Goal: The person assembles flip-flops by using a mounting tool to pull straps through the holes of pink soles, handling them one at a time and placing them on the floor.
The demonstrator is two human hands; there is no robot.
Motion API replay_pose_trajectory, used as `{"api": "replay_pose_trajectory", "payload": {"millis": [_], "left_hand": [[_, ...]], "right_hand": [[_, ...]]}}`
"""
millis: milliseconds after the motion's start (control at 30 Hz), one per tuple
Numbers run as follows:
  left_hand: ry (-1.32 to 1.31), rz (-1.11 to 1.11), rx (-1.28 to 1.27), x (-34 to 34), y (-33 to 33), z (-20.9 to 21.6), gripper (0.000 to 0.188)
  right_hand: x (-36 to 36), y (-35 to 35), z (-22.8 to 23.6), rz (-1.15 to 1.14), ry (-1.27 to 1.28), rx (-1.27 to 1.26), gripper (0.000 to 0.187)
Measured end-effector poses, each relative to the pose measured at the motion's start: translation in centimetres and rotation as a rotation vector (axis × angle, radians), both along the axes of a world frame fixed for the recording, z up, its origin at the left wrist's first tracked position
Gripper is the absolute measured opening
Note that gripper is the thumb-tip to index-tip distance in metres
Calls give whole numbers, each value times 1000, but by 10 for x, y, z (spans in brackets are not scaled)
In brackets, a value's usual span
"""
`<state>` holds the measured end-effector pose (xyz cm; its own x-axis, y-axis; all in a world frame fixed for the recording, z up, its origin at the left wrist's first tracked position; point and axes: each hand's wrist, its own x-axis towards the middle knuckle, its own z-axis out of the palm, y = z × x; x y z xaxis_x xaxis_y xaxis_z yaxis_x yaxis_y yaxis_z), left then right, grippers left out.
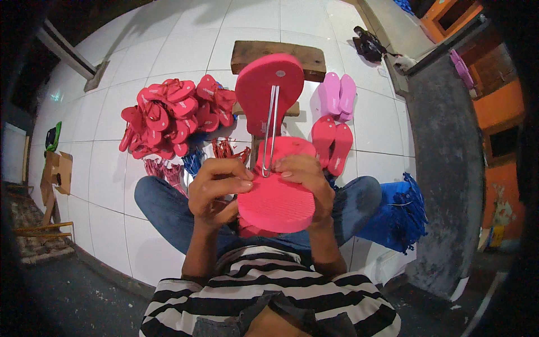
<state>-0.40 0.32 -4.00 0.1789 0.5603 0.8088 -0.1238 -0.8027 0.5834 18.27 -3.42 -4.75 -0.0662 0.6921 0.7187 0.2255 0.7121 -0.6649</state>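
Observation:
In front of my lap I hold a red flip-flop sole [275, 205] with a finely ridged face. My left hand [216, 191] is closed on its left edge, with fingertips beside the end of a thin metal rod. My right hand [309, 182] is closed round the right edge. The long, hairpin-shaped metal rod [270, 132] has its rounded end against the held sole's upper part; whether it passes through, I cannot tell. Beyond it, another red sole [264, 84] leans up against a wooden block [311, 59], with the rod's far end in front of it.
At the left lies a heap of red flip-flops [163, 115], with bundles of blue straps [193, 162] and red straps [227, 149] nearer me. To the right are pink soles [338, 95] and red soles [332, 143]. A blue sack of straps [393, 216] stands beside my right knee.

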Motion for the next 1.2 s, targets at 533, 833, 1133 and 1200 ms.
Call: {"api": "replay_pose_trajectory", "payload": {"millis": [533, 833, 1133, 1200], "left_hand": [[-243, -49, -699, 26, 9, 54, 33], [6, 336, -556, 50, 73, 33, 24], [328, 122, -768, 37, -14, -128, 23], [257, 8, -983, 38, -36, -131, 22]], "right_hand": [[-20, -1, 38, -435, -151, -328, 71], [0, 88, 11, -790, -32, -172, 92], [-11, 5, -124, -420, 104, -648, 37], [-24, -12, -131, -366, 88, -625, 27]]}}
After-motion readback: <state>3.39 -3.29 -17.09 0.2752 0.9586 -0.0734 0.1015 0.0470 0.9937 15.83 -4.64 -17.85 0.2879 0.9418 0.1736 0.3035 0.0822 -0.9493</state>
